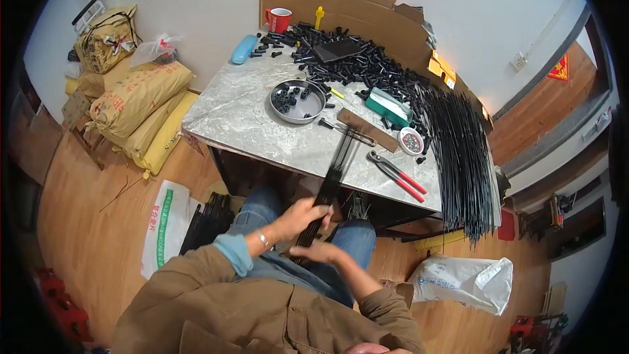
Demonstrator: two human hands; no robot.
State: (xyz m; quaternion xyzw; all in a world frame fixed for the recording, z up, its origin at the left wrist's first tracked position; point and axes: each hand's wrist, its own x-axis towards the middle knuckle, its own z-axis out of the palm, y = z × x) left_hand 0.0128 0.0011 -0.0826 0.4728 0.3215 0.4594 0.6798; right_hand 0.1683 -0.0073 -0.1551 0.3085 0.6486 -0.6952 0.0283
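The person wears a brown jacket (216,308) with a soft collar and long sleeves. At the left hand (303,213) the jacket sleeve is pushed back, and a light blue cuff (234,252) of an inner layer shows beneath it. A thin silver bracelet (263,240) circles the left wrist. The right hand (321,251) is bare, its sleeve drawn back to the elbow. Blue jeans (357,236) cover the legs.

Bare marble tabletop (252,115) left of the round metal pan (298,100): open passage along the near-left edge. Centre-right blocked by red-handled pliers (398,176), a wooden strip (367,130), a small white dish (411,141) and a green box (388,106). Back crowded by a heap of black fittings (367,65); right edge covered by long black rods (462,157); cardboard wall (354,10) closes the rear.
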